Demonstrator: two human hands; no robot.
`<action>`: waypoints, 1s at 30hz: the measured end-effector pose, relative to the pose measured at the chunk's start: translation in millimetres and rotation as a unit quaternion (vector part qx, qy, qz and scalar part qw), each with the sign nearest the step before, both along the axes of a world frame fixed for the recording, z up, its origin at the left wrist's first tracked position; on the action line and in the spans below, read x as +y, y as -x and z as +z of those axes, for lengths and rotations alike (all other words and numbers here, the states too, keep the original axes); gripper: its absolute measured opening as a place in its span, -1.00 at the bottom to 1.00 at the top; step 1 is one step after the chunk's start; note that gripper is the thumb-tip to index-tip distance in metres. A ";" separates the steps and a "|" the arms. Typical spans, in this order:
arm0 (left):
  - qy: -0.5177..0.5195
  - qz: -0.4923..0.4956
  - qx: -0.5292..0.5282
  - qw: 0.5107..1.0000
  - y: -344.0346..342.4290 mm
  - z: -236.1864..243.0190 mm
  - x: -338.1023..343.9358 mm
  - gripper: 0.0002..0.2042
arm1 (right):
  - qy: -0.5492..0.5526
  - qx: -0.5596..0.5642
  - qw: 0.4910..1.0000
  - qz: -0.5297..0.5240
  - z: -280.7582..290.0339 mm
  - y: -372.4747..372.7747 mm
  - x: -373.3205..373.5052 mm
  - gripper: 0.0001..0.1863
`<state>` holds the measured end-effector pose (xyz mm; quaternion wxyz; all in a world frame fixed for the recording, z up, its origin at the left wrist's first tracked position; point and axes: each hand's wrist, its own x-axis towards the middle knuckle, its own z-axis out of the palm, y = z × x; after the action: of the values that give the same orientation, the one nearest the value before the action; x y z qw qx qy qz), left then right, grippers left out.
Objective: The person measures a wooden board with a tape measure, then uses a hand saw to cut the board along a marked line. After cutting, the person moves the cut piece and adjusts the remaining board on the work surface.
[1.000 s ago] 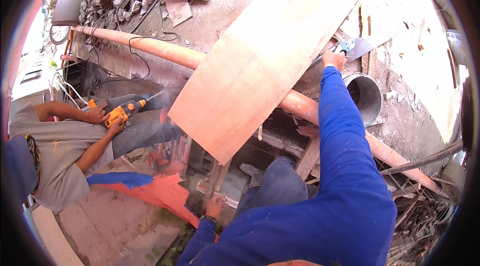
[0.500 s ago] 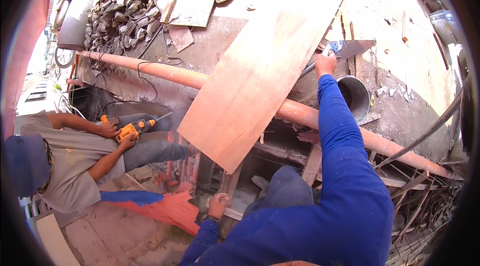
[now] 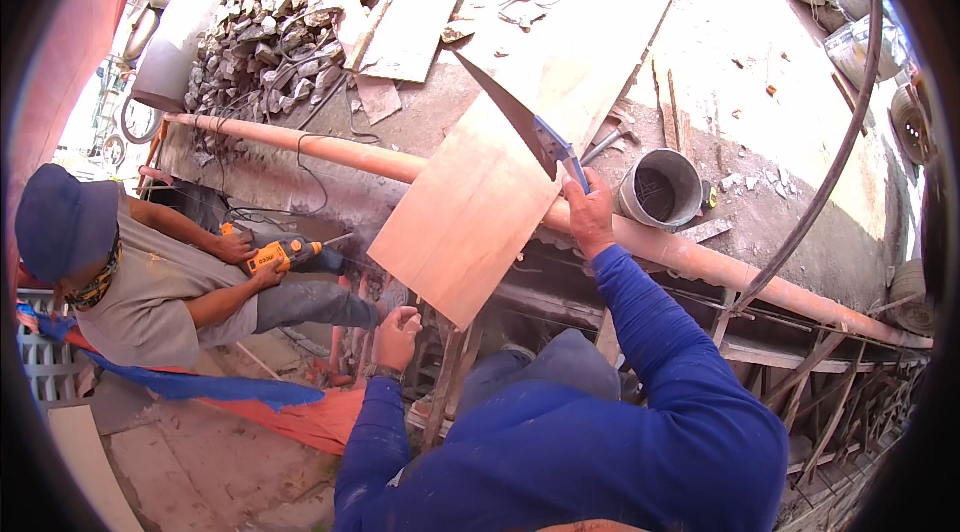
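Note:
My right hand (image 3: pixel 590 209) is wrapped round the blue-and-grey handle of a handsaw (image 3: pixel 506 110). The saw's blade slants up and to the left above a long plywood sheet (image 3: pixel 480 202). That sheet lies across an orange pipe (image 3: pixel 660 244), its near end jutting past it. To the left of the sheet's near corner is my left hand (image 3: pixel 398 340), apart from the wood. Its fingers are curled together, and whatever they may hold cannot be made out. A hammer (image 3: pixel 608 144) rests just beyond my right hand, beside the sheet's right edge.
A co-worker in a cap (image 3: pixel 65 222) holds a yellow power drill (image 3: pixel 283 255) at the left. Right of the saw stands a grey bucket (image 3: pixel 660 189). Broken stones (image 3: pixel 265 57) lie at the far left. A dark hose (image 3: pixel 815 217) arches on the right, over wooden props.
My right hand has brought the saw left and nearer, from beside the plywood to above it. My left hand has moved up and left. The view has shifted a little.

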<state>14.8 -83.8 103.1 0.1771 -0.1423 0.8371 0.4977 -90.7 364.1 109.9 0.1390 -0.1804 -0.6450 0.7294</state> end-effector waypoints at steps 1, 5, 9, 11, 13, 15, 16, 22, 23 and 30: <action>0.003 -0.025 0.024 0.999 20.9 -4.4 -0.6 -0.80 | 0.034 -0.003 0.999 0.018 -19.3 -6.2 -8.5 -0.77; 0.079 -0.070 0.088 0.991 99.8 -36.5 -0.4 -0.79 | 0.232 -0.061 0.970 0.050 -78.4 -25.9 -40.9 -0.79; 0.098 -0.128 0.119 0.980 173.5 -53.8 34.0 -0.78 | 0.289 -0.145 0.946 0.037 -124.4 -51.0 -51.3 -0.75; 0.119 -0.177 0.116 0.970 213.4 -74.0 50.1 -0.73 | 0.219 -0.181 0.959 0.007 -144.9 -58.9 -56.7 -0.71; 0.174 -0.247 0.198 0.933 246.4 -88.5 73.3 -0.68 | 0.031 -0.196 0.979 -0.047 -138.0 -58.9 -62.2 -0.69; 0.228 -0.301 0.263 0.888 277.3 -105.1 96.1 -0.51 | -0.214 -0.173 0.955 -0.114 -145.4 -56.9 -67.9 -0.70; 0.266 -0.299 0.256 0.880 286.2 -112.0 108.8 -0.46 | -0.266 -0.166 0.939 -0.140 -155.8 -58.2 -69.9 -0.71; 0.389 -0.317 0.215 0.838 321.1 -151.6 141.7 -0.22 | -0.340 -0.194 0.890 -0.234 -155.3 -61.0 -81.7 -0.77; 0.395 -0.321 0.219 0.832 322.4 -155.3 144.5 -0.21 | -0.341 -0.193 0.889 -0.237 -156.2 -62.5 -84.5 -0.77; 0.370 -0.311 0.248 0.839 326.2 -160.6 148.4 -0.22 | -0.355 -0.194 0.879 -0.253 -165.5 -61.4 -91.3 -0.77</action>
<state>-311.4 64.7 -57.4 0.0430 0.1990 0.9751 0.0880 -29.3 272.8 -55.6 0.2456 -0.4142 -0.8068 0.3422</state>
